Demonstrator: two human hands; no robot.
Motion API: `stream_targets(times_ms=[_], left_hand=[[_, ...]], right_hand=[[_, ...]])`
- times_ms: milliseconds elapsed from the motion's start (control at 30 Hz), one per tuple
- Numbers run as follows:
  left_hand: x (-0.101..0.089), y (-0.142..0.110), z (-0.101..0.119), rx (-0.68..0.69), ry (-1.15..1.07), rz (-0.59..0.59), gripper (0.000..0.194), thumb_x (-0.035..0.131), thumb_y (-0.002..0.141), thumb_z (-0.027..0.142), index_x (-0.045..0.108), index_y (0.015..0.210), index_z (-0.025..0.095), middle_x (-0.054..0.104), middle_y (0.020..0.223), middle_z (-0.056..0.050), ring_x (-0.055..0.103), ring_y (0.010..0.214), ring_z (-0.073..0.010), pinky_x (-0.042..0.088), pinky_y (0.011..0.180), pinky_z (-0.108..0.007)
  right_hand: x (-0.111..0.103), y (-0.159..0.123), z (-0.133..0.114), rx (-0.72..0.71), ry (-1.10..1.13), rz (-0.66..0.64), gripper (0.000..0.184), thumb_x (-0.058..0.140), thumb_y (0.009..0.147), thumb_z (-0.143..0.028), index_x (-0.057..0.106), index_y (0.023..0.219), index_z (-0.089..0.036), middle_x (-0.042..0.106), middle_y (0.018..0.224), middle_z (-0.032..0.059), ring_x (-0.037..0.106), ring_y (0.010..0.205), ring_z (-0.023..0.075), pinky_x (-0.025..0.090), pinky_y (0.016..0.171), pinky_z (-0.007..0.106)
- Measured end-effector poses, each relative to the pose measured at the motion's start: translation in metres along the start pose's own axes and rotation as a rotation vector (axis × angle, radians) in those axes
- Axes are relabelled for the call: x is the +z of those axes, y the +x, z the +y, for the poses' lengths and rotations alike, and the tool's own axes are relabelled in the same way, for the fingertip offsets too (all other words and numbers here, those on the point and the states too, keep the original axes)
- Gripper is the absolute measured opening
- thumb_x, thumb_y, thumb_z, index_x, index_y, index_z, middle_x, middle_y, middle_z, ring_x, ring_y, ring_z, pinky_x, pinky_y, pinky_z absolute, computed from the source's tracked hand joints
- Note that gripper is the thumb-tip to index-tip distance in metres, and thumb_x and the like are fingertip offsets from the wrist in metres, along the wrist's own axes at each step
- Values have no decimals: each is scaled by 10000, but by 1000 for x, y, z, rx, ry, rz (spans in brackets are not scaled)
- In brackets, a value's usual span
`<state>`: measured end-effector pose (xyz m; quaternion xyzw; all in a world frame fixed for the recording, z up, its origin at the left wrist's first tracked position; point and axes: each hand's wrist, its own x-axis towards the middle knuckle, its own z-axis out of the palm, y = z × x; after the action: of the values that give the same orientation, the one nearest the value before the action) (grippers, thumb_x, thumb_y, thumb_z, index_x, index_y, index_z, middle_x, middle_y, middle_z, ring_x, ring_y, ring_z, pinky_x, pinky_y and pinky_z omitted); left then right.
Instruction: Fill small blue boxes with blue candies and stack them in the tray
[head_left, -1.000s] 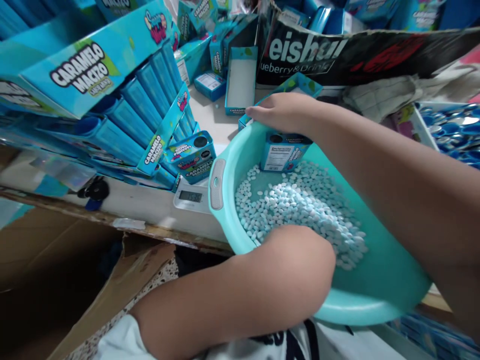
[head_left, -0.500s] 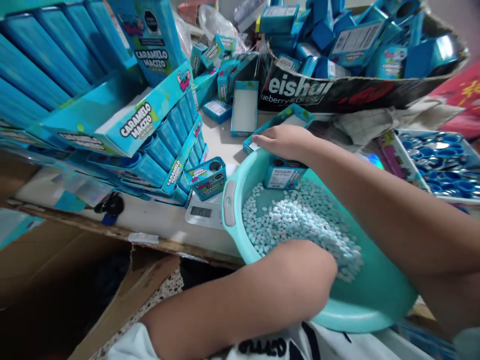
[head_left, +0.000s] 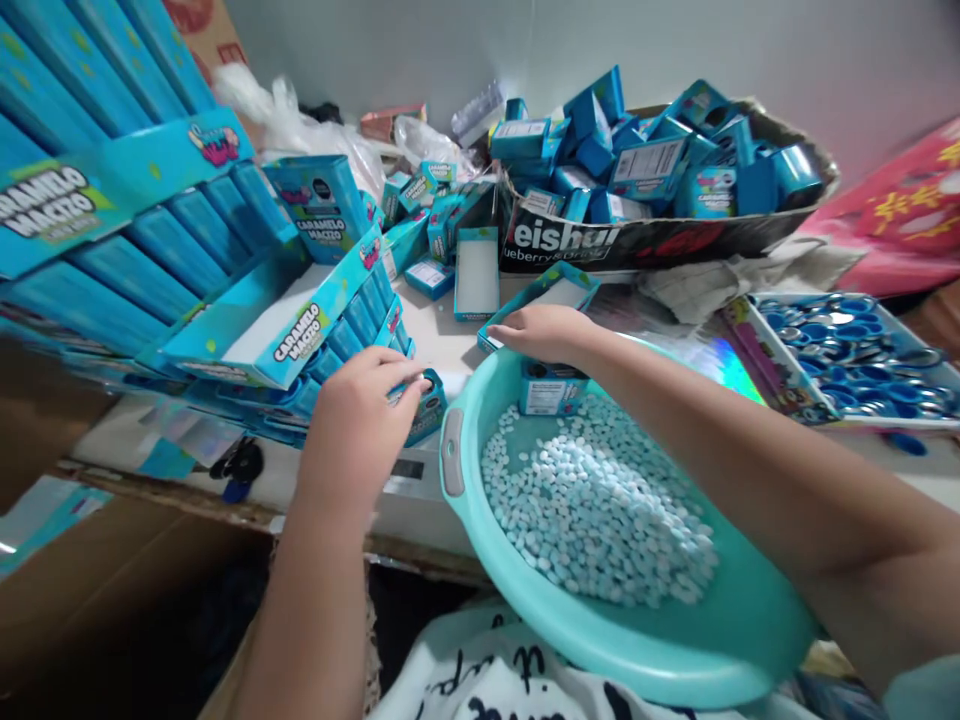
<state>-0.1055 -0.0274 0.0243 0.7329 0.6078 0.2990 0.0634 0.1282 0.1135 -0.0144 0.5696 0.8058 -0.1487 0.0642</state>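
Note:
My left hand [head_left: 364, 405] has its thumb and fingers round the top of a small blue candy box [head_left: 427, 412], which stands on a white kitchen scale [head_left: 409, 470]. Over the far rim of a turquoise basin [head_left: 615, 660] my right hand [head_left: 544, 332] bends down onto another blue box [head_left: 553, 392] and seems to grip its top; the palm hides the fingertips' hold. Pale blue and white candies [head_left: 615, 510] are heaped in the basin below that box. Just behind the right hand lies an open blue display tray [head_left: 566, 290].
Display trays filled with boxes [head_left: 180, 240] are stacked at left. A torn black carton [head_left: 637, 235] of loose blue boxes stands at the back. At right sits a tray of blue-and-silver pieces [head_left: 847, 350]. Black scissors [head_left: 244, 465] lie near the table's front edge.
My left arm has swung from across the basin to the left, and that hand now takes the box on the scale. The right hand stays at the box by the rim. The view has shifted.

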Motion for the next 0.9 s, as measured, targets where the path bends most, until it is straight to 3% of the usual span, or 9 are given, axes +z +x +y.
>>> stream_targets(times_ms=[200,500,600,700,767,833,900], left_hand=[[12,0,-16,-57,-97,-4,166,670,892,252,783,1000,196,719,1028,-31,678,938,-175,552,904,-274],[13,-6,-26,102,-119,-57,217,615,923,142,765,1069,200,741,1082,-29,693,998,-187,563,961,-325],[11,-8,-20,162,-124,-8,282,558,941,121,726,1156,194,723,1147,-49,675,1067,-197,540,994,-345],[11,-15,5,296,-236,30,356,479,922,41,709,1135,210,695,1172,-42,638,1109,-181,505,1001,-333],[18,-26,34,423,-387,-117,347,455,879,2,725,948,209,708,1053,-17,645,1013,-163,503,932,-307],[33,-39,66,555,-458,-394,302,473,847,14,704,798,201,697,880,4,645,866,-154,499,810,-289],[52,-53,96,652,-361,-664,234,537,846,99,734,868,224,688,852,5,630,777,-170,458,657,-303]], right_hand=[[0,0,1,-27,13,5,639,301,985,-687,729,986,-213,711,943,134,658,887,338,425,651,350],[-1,-1,0,-29,20,11,630,304,993,-675,739,1021,-220,713,941,121,663,882,340,431,641,350],[-2,-3,-1,-22,19,27,637,293,998,-674,744,1040,-225,716,948,116,667,893,340,440,654,351],[-2,-6,-2,-20,17,34,649,284,1003,-672,746,1035,-218,719,954,121,669,899,340,445,662,354],[-1,-6,-2,-24,15,39,646,289,1005,-662,745,1042,-206,718,979,132,668,920,344,449,674,358],[0,-5,-1,-28,13,46,639,295,1004,-657,741,1062,-203,717,1003,137,665,941,347,449,682,360],[1,-5,0,-30,7,53,642,287,1004,-659,739,1072,-208,715,1007,137,662,948,351,446,683,362]])
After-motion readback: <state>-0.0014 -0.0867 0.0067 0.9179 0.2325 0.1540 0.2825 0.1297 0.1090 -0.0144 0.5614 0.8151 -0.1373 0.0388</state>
